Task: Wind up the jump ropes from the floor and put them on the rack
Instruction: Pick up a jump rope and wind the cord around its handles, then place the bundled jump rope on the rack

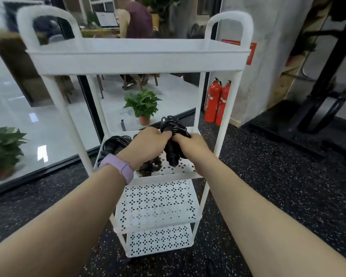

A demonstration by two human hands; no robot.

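Observation:
A white rack (136, 58) with perforated shelves stands in front of me on the dark speckled floor. Both my hands reach in over its second shelf (180, 168). My left hand (148, 146) and my right hand (190, 144) both grip a wound black jump rope (173, 128), its coils on top and its black handles hanging down between my hands just above the shelf. Another coiled black jump rope (116, 143) lies on the same shelf at the left. A dark bundle under my left hand is partly hidden.
Two lower perforated shelves (158, 204) sit below. A glass wall runs along the left with potted plants (142, 104) behind it. Two red fire extinguishers (218, 100) stand right of the rack by a grey pillar. Black gym equipment (318, 108) is at the right. A person sits far behind.

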